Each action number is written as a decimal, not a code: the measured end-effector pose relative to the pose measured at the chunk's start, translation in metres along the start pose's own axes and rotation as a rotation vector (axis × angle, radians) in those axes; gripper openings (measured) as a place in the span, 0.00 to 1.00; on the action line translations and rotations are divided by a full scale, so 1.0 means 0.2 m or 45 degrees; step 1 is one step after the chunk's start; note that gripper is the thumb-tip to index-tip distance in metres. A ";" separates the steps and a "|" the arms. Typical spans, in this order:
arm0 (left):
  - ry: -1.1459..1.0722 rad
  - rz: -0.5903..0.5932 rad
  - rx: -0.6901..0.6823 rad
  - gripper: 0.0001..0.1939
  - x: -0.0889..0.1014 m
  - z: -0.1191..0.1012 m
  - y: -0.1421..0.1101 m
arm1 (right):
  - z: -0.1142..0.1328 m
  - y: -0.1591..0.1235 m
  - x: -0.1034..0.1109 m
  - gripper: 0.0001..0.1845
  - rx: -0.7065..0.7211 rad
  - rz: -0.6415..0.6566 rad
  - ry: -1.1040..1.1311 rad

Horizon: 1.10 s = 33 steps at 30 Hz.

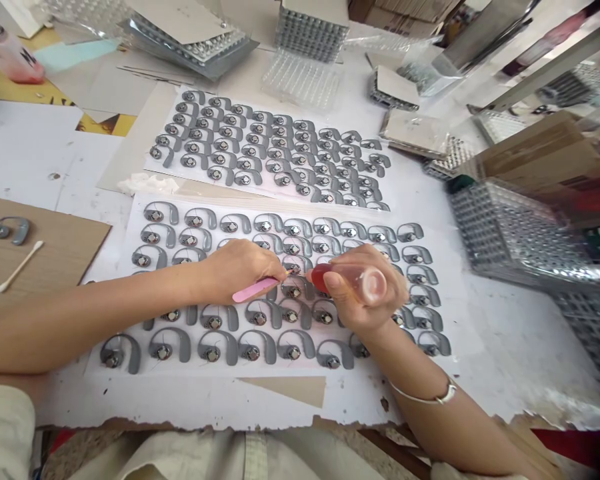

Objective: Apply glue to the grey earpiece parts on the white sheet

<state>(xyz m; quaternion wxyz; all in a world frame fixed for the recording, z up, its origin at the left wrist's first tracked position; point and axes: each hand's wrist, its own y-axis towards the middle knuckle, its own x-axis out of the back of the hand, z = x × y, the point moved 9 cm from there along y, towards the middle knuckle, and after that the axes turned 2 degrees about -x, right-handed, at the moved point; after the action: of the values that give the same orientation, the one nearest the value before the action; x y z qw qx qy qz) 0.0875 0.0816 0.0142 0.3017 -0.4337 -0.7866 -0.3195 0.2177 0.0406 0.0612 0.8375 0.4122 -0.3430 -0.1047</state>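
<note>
Rows of grey ear-hook earphone shells (163,352) lie on a white sheet in front of me, each with a round metal-centred part and fine wires. My left hand (243,267) is closed on pink tweezers (254,291), their tip at an earphone shell (293,269) mid-sheet. My right hand (365,293) wraps round a small translucent squeeze bottle (347,277) with red liquid. The bottle lies tilted on its side, its nozzle pointing left, close to the same shell. Whether nozzle or tweezers touch the shell I cannot tell. My hands hide several shells.
Behind is a second sheet of grey shells (253,150). At left, a brown board (45,233) carries one shell and a cotton swab (20,267). Stacked plastic trays (520,227) and a cardboard box (540,147) stand right. More trays (313,33) and a drink bottle (10,53) are at the back.
</note>
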 end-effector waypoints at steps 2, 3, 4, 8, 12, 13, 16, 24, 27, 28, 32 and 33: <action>-0.072 -0.005 0.028 0.11 0.00 0.02 0.00 | 0.01 0.00 0.00 0.05 0.005 -0.003 0.005; -0.105 -0.008 0.042 0.11 0.00 0.02 0.00 | 0.01 0.00 0.00 0.05 0.009 -0.004 0.010; -0.131 -0.011 0.054 0.11 0.00 0.03 0.00 | 0.01 0.00 0.00 0.04 0.010 -0.004 0.016; -0.158 -0.009 0.061 0.11 0.01 0.04 0.00 | 0.00 -0.01 -0.01 0.03 -0.009 0.009 0.043; -0.183 -0.010 0.056 0.10 0.01 0.06 0.01 | 0.00 -0.01 -0.01 0.03 -0.012 0.007 0.056; -0.191 -0.014 0.053 0.10 0.01 0.06 0.01 | 0.01 -0.01 -0.01 0.03 -0.003 0.003 0.061; -0.198 -0.024 0.047 0.09 0.02 0.06 0.01 | 0.01 -0.01 -0.01 0.03 0.011 0.003 0.067; -0.192 -0.016 0.078 0.08 0.01 0.07 0.01 | 0.00 -0.02 0.02 0.03 0.018 -0.071 0.051; -0.192 -0.012 0.085 0.08 0.01 0.08 0.00 | 0.01 -0.02 0.00 0.02 0.020 -0.037 0.070; -0.192 -0.012 0.086 0.08 0.00 0.08 0.00 | 0.01 -0.02 0.00 0.02 0.020 -0.029 0.077; -0.186 -0.007 0.082 0.08 0.00 0.08 0.00 | 0.00 -0.03 -0.01 0.03 0.003 -0.020 0.080; -0.185 -0.006 0.080 0.08 0.00 0.08 0.00 | 0.00 -0.03 -0.01 0.03 0.003 -0.021 0.076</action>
<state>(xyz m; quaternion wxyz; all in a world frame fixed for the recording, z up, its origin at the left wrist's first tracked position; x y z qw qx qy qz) 0.0844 0.0941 0.0045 0.2566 -0.4442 -0.8172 -0.2629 0.2177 0.0370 0.0555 0.8460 0.4188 -0.3148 -0.0989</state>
